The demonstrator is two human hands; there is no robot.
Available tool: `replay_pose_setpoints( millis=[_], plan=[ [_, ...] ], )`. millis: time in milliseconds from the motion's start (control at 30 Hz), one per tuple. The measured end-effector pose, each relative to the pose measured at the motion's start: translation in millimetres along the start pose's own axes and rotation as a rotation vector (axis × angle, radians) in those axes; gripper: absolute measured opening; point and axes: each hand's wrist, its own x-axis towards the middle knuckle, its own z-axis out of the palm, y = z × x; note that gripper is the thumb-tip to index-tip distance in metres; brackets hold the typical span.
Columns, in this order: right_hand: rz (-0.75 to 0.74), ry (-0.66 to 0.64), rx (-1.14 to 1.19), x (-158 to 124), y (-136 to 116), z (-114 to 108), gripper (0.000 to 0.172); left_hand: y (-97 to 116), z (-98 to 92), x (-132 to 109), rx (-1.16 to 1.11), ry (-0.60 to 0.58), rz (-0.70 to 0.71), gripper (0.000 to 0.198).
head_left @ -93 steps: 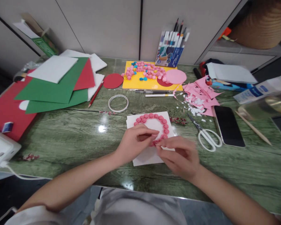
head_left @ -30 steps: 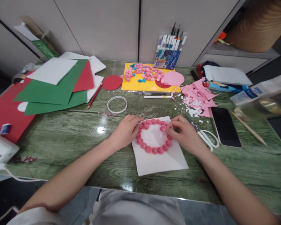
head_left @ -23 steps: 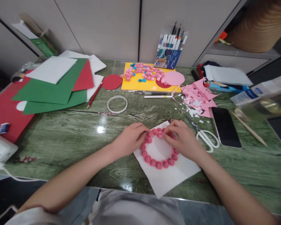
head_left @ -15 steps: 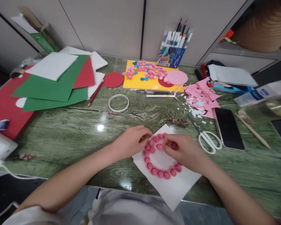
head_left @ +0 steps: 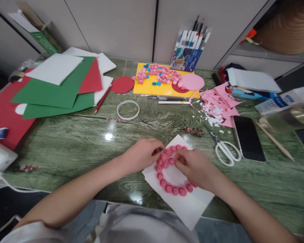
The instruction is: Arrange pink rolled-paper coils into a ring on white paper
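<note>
Green wood-grain tabletop (head_left: 91,141), pretty loaded with craft stuff, and a white paper sheet (head_left: 187,211) sits cornerwise right in front of the person. On it is a ring of pink paper coils (head_left: 175,190); outer loop looks mostly done to me, though the right hand (head_left: 192,165) hides roughly 2 to 4 o'clock. Second row seems barely begun: just a couple of inner coils (head_left: 171,161) around 10 to 11, the rest of the visible middle bare, so probably plenty left. Right fingertips are bunched tight beside one of those, can't tell if they've got it pinched. Left hand (head_left: 150,153) is curled at the ring's 10 o'clock, fingers narrowly apart, no clue if it's gripping the paper. Further out: scissors (head_left: 226,150) at 2, pink scraps (head_left: 219,101) at 1, tape roll (head_left: 128,118) at 11. Up at 12, a yellow sheet (head_left: 144,89) carries loose pink, blue and yellow rolls (head_left: 162,76), and the marker pack (head_left: 186,55) behind is full of pens and pencils. Green box (head_left: 47,42) around 10:30 is open, contents not visible.
</note>
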Motion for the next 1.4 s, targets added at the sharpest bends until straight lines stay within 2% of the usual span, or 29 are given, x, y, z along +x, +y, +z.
replay_pose_setpoints(
  millis=[467, 1400],
  plan=[
    [0.049, -0.004, 0.033, 0.8, -2.0, -0.8, 0.017, 0.4, 1.2, -0.6, 0.018, -0.019, -0.021, 0.016],
    [0.018, -0.04, 0.047, 2.9, 2.9, 6.1, 0.018, -0.8, 2.6, -0.4, 0.02, -0.031, -0.038, 0.016]
  ],
)
